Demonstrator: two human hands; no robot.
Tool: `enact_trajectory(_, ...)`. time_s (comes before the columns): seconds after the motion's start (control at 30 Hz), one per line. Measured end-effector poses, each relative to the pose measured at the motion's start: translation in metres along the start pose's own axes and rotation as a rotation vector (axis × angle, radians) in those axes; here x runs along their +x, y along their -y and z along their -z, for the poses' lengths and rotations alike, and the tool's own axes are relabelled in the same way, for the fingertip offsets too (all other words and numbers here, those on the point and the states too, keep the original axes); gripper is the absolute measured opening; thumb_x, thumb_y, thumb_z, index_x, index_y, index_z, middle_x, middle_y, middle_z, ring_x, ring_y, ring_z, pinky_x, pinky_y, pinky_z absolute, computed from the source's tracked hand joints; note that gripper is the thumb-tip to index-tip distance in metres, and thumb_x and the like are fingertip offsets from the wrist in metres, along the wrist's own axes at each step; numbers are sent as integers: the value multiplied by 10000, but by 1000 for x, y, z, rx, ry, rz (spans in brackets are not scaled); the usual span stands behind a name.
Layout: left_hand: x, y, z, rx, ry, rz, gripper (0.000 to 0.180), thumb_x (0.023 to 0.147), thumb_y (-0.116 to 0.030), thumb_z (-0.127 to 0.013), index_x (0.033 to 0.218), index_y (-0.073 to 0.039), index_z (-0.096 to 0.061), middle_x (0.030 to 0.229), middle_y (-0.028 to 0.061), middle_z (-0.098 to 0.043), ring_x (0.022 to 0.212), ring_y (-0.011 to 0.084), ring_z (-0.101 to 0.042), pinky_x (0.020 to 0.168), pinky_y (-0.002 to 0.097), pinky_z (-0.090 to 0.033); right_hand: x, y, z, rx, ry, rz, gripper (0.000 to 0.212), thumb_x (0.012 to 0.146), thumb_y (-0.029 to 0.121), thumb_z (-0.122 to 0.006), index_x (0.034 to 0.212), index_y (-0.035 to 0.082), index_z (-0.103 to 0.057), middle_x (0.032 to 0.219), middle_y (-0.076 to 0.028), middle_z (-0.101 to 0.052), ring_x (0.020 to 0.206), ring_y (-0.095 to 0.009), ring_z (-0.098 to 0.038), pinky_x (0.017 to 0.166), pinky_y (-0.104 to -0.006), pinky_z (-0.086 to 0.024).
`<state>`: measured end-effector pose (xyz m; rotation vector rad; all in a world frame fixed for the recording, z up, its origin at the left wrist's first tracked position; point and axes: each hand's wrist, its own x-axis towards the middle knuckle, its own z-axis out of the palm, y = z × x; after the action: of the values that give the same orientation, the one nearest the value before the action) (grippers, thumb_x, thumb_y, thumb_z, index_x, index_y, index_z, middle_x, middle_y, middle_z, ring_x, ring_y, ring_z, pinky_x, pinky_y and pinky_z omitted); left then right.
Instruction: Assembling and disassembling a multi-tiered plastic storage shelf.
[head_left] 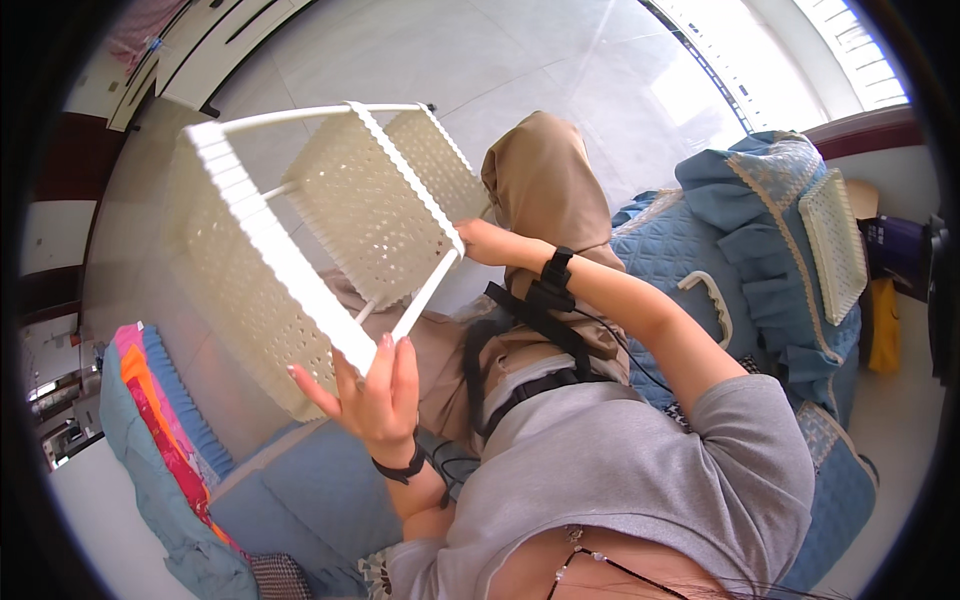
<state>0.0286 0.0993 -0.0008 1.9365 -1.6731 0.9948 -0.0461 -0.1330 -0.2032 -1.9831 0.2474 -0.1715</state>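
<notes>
A white plastic storage rack [368, 195] with perforated, scallop-edged tiers joined by round tubes lies tipped on its side in front of me, slanting across my knees. My left hand [375, 400] holds the corner of its nearest tier [255, 270], fingertips against the edge beside a tube end, one finger sticking out to the left. Farther along, my right hand [487, 243] is closed at the corner of the middle tier, where the tube [428, 295] meets it. The far tier [432, 150] leans by my bent knee.
On the blue quilted sofa cover [655, 260] to my right lies a white curved handle [716, 305]. Beyond it, another white perforated tier [838, 250] leans near a purple object [890, 248] and yellow cloth [884, 325]. Colourful folded cloths [165, 420] are at left. White drawers [225, 50] stand across the tiled floor [500, 60].
</notes>
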Motion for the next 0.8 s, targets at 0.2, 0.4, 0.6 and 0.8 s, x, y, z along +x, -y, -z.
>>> enact_trajectory(0.2, -11, 6, 36, 200, -179, 115, 137, 817, 11, -734, 833, -109, -669, 901, 10, -577, 950, 225, -664, 1042, 644, -417, 31, 67, 15, -24, -451, 390, 317, 750, -140, -546, 1014, -1, -653, 989, -131, -639, 1075, -328, -533, 906, -418, -446)
enact_trajectory(0.4, -31, 23, 26, 99, -429, 400, 113, 863, 76, -643, 931, -6, -605, 973, 104, -549, 804, 246, -647, 761, 357, -620, 20, 143, 76, -259, -622, 519, 417, 689, -181, -567, 1027, 20, -705, 807, -79, -622, 1026, -270, -602, 1146, -551, -295)
enact_trajectory(0.6, -31, 36, 36, 207, -576, 363, 103, 868, 61, -640, 946, 23, -584, 984, 149, -524, 787, 208, -600, 641, 267, -603, -7, 195, 93, -414, -823, 657, 494, 593, -159, -502, 972, 49, -743, 684, -42, -637, 914, -244, -642, 1136, -593, -276)
enact_trajectory(0.8, -7, 32, 7, -142, -151, 469, 228, 870, 83, -565, 1089, 47, -616, 1307, 209, -499, 1099, 305, -601, 800, 336, -601, -33, 193, 128, -590, -910, 629, 468, 558, -134, -487, 902, 43, -751, 676, -50, -648, 943, -246, -629, 1142, -579, -282)
